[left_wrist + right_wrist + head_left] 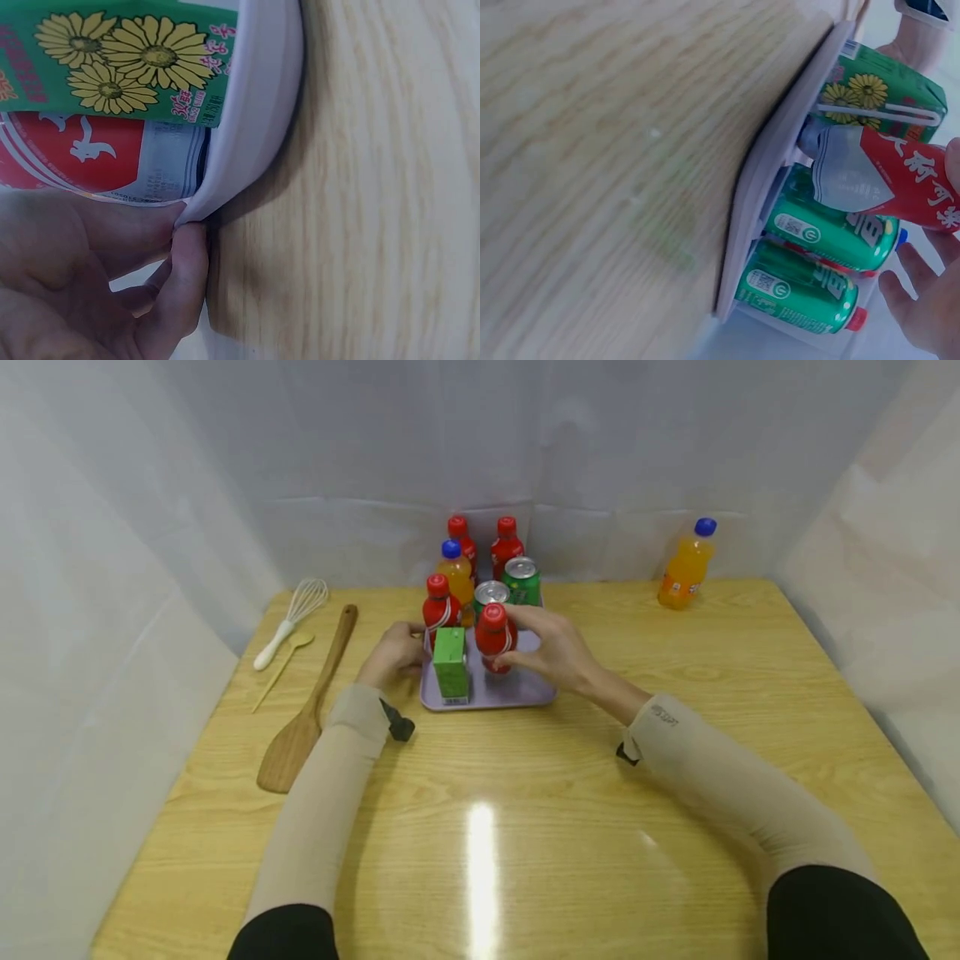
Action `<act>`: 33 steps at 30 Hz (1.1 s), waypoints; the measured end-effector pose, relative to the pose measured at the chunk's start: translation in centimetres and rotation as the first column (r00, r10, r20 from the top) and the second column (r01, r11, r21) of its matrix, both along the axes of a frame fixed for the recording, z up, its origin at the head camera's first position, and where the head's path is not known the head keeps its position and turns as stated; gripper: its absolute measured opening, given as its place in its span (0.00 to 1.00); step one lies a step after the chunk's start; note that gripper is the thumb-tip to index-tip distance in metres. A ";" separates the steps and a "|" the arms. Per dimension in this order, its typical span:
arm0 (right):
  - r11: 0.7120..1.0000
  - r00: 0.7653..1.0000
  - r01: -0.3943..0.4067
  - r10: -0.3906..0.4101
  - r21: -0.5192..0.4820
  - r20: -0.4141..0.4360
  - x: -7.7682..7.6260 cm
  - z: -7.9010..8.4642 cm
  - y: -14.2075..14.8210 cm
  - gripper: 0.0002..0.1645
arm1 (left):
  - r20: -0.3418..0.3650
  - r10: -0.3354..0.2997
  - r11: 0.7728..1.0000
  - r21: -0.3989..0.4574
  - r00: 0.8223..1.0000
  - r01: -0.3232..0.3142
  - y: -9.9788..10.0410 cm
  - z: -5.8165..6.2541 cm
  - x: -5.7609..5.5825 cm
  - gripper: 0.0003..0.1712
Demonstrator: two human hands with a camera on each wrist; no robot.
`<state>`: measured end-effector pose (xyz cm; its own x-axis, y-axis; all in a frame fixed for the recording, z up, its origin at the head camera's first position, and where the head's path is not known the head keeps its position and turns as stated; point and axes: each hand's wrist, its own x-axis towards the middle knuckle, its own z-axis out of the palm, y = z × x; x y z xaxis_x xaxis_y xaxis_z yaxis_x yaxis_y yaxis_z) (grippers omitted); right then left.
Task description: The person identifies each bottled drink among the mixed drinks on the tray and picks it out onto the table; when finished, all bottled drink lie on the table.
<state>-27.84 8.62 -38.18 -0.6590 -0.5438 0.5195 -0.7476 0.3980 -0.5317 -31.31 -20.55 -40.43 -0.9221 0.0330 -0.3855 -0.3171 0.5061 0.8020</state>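
At the tray's left edge, my left hand (393, 656) pinches the rim of the lilac tray (259, 90) between thumb and fingers. My right hand (558, 652) grips a red-labelled cola bottle (495, 633) near its upper part; it is upright over the tray's right half, and whether its base touches the tray I cannot tell. A green drink carton (451, 667) with yellow flowers stands front left on the tray. Behind it is another red cola bottle (439, 612). Two green soda cans (799, 292), an orange soda bottle (457, 578) and two red-capped bottles (507, 550) fill the back.
Left of the tray lie a whisk (303, 602), a small yellow spoon (281, 668) and a wooden spatula (300, 739). Another orange soda bottle (684, 568) stands at the back right of the wooden table (570, 860). White sheeting (360, 460) surrounds the table.
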 end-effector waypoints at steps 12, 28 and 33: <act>0.988 0.989 0.029 -0.006 -0.153 0.150 -0.1 1.7 1.1 0.44 | -0.004 -0.008 0.999 -0.038 1.000 0.008 0.0 0.1 0.0 0.42; 0.911 0.851 0.173 0.053 -0.374 0.523 -1.1 3.8 3.6 0.42 | -0.012 -0.010 0.999 -0.030 1.000 0.010 0.1 0.1 0.2 0.43; 0.889 0.782 0.202 0.106 -0.411 0.614 -1.5 4.1 4.6 0.42 | -0.012 -0.011 1.000 -0.029 1.000 0.011 0.0 0.2 0.1 0.42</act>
<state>-29.35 13.19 -34.06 -0.9317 -0.3216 0.1689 -0.1907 0.0373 -0.9809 -31.18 -20.54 -40.26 -0.9263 0.0323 -0.3754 -0.3019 0.5325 0.7907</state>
